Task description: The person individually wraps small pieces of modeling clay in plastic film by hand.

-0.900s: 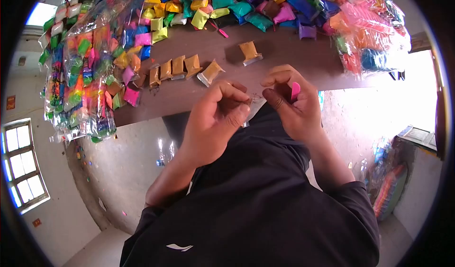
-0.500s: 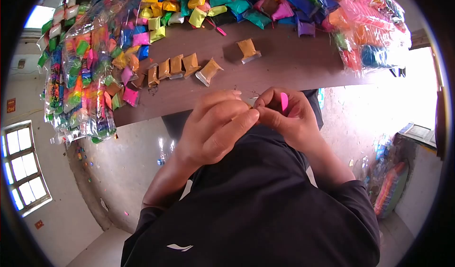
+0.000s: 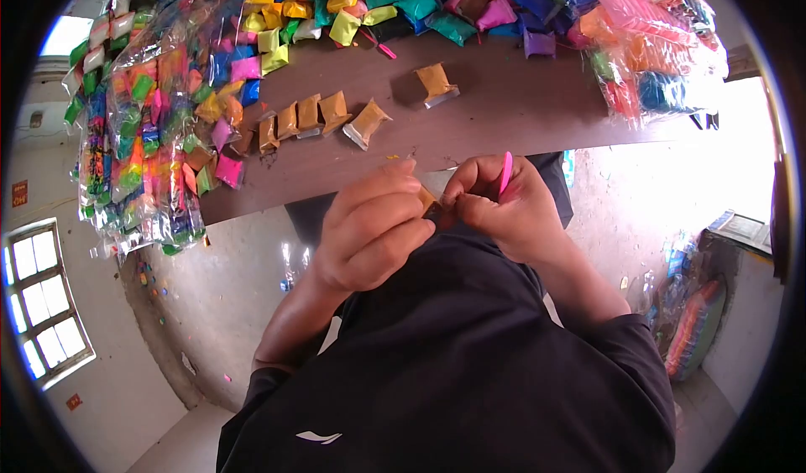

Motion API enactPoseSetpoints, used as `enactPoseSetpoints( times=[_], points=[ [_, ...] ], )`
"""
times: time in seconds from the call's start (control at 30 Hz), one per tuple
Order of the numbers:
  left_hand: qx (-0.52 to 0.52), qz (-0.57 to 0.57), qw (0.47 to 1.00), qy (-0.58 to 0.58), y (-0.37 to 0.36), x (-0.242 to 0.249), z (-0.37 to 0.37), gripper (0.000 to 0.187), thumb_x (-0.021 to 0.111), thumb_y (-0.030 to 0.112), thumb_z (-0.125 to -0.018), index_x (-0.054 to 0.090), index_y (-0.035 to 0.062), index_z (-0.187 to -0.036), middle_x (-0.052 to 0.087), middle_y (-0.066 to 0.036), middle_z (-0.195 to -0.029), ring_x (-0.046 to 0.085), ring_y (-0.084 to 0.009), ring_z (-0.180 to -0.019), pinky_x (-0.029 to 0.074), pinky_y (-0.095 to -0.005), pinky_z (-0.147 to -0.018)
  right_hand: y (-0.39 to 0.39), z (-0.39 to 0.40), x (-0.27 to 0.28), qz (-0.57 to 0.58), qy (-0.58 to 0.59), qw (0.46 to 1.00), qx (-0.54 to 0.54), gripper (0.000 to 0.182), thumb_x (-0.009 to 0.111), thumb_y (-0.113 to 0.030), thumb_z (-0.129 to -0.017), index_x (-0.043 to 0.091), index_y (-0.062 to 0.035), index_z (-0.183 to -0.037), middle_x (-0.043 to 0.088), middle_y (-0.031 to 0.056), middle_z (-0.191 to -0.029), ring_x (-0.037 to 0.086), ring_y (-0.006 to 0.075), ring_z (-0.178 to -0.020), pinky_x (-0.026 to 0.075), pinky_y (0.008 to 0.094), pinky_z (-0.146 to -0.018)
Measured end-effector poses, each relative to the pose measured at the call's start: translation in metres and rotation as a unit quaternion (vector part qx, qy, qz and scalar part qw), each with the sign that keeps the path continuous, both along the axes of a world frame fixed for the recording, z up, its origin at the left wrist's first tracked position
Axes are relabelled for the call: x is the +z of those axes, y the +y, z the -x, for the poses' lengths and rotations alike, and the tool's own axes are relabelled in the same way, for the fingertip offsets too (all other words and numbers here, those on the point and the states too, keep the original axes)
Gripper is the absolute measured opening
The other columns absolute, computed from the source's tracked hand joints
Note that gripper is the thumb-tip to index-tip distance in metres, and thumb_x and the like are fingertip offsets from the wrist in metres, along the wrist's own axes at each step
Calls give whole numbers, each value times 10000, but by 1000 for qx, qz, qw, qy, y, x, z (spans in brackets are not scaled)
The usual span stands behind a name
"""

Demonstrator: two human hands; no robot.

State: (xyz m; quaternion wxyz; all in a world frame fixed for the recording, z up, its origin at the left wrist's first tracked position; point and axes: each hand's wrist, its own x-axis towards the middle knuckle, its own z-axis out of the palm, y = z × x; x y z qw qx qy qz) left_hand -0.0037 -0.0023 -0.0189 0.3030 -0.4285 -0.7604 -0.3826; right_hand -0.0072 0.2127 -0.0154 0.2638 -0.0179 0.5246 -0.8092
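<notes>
In the middle of the head view, my left hand [image 3: 374, 225] is closed, its fingers curled around a small tan and dark piece [image 3: 429, 199], mostly hidden. My right hand [image 3: 508, 209] pinches close beside it, fingertips at the edge of that piece. A thin pink plastic tool [image 3: 506, 173] sticks up from between my right fingers. Beyond my hands, a tan wrapped clay packet [image 3: 367, 124] lies on the brown table [image 3: 504, 129], with several similar ones in a row to its left. Another tan packet [image 3: 436, 84] sits apart, farther back.
Colourful wrapped packets [image 3: 453, 26] are heaped along the table's back. Clear bags of packets lie on the left [image 3: 151, 137] and right [image 3: 646, 53]. A pink stick [image 3: 386, 51] rests near the heap. Plastic-wrapped goods [image 3: 695, 326] stand on the floor at right.
My hands have parted slightly, the left shifting left, so more of the tan and dark piece shows. The pink tool has turned more upright. The view has shifted a little.
</notes>
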Motion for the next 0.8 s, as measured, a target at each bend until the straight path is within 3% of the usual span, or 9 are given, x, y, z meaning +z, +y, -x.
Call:
enactPoseSetpoints(
  times=[0.2,0.27,0.5,0.6,0.67,0.7,0.73,0.8],
  points=[
    [-6,4,1000,1,-3,7,1,235,775,-27,-745,664,40,-942,654,-90,-1027,677,-299,-1048,643,-471,-946,4,3,7,21,-42,999,26,104,690,54,-869,668,8,-959,730,51,-891,698,110,-798,534,241,-720],
    [-29,22,999,-3,-3,10,3,231,774,-41,-758,650,39,-936,653,-91,-1031,678,-298,-1056,646,-475,-939,-1,1,1,-23,38,999,14,87,703,49,-881,668,5,-946,730,43,-863,682,97,-769,526,236,-700],
    [-51,54,997,23,-8,4,2,249,779,-69,-761,630,50,-921,645,-99,-1056,676,-296,-1061,639,-503,-953,0,3,4,-56,28,998,30,52,711,31,-903,668,4,-892,716,27,-821,672,80,-771,530,237,-706],
    [-26,18,999,-37,-1,3,-6,303,800,-55,-737,627,64,-956,636,-106,-1052,676,-294,-1021,614,-501,-961,-2,1,-7,-92,91,992,5,56,702,18,-918,669,7,-874,719,25,-823,661,71,-747,523,235,-685],
    [24,-117,975,-189,7,4,-12,347,805,-36,-740,632,68,-1022,626,-119,-1057,671,-313,-960,589,-429,-910,-5,0,-8,-182,131,974,-23,44,706,13,-901,682,15,-864,714,21,-789,633,56,-698,505,226,-645],
    [86,-90,972,-201,6,0,-11,298,778,-26,-827,626,53,-1070,609,-109,-1097,649,-222,-944,536,-306,-819,-7,0,-5,-181,131,974,-21,44,706,13,-901,682,15,-864,714,21,-789,633,56,-698,505,226,-645],
    [88,-90,971,-202,8,-1,-11,298,778,-26,-827,626,53,-1070,609,-109,-1097,649,-222,-944,536,-306,-819,-8,0,2,-236,183,954,-27,29,706,13,-888,689,18,-865,709,20,-771,630,54,-689,506,228,-639],
    [75,-240,826,-504,19,4,-10,208,752,22,-904,624,39,-1067,617,-47,-992,598,-86,-869,470,-228,-718,-11,0,4,-288,235,928,-31,15,707,13,-875,697,21,-867,705,19,-752,628,53,-680,508,229,-634]
  ],
)
